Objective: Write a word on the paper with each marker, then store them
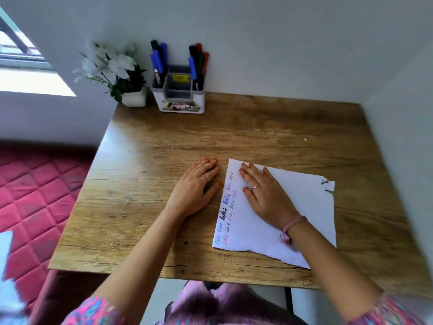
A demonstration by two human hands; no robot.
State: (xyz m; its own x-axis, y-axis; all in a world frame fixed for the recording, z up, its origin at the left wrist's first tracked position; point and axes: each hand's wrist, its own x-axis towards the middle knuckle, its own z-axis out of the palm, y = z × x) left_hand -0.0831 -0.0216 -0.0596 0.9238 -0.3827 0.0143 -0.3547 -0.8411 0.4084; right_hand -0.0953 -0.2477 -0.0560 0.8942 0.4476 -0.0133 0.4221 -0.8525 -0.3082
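we see the left hand flat on the wooden table, empty, just beside the paper. the right hand lies palm down on the paper, near rows of handwritten words. at the wall, markers stand in a desk organiser beside a white flower pot.

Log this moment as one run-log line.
left hand: flat on table | right hand: flat on paper | markers: in holder | words: written
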